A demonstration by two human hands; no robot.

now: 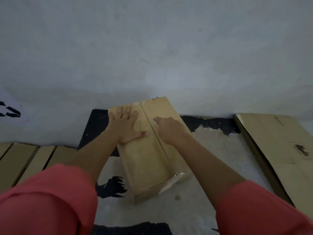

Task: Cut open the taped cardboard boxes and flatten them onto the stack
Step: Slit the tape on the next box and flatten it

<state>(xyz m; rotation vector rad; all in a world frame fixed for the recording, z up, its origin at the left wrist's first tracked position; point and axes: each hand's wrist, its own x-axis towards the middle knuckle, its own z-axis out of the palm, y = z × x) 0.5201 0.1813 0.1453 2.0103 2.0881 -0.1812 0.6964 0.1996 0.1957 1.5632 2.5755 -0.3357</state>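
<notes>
So the cardboard box (pixel 144 160) sat a bit below the middle of the view, around 6 o'clock, lying flat on a patchy white and black surface (pixel 211 150) with its far end up against the grey wall (pixel 152 48). The centre seam (pixel 162 150) ran lengthwise along the top, and you could see shiny clear tape (pixel 176 179) wrapped over the near end.

The left hand (pixel 126 126) was flat on the left flap, fingers spread wide and thumb pointing at the seam, so no grip on anything, just pressing down. The right hand (pixel 169 128) was right on the seam at the box's 1 o'clock end, index finger stretched out along the line and the rest curled under. Honestly couldn't tell whether that grip had a blade or anything else in it.

The flat cardboard stack (pixel 274 150) was off at 3 o'clock, well apart from the box. More cardboard pieces (pixel 25 160) sat in a row at 8 o'clock. Both arms had pinkish-red sleeves (pixel 50 200).
</notes>
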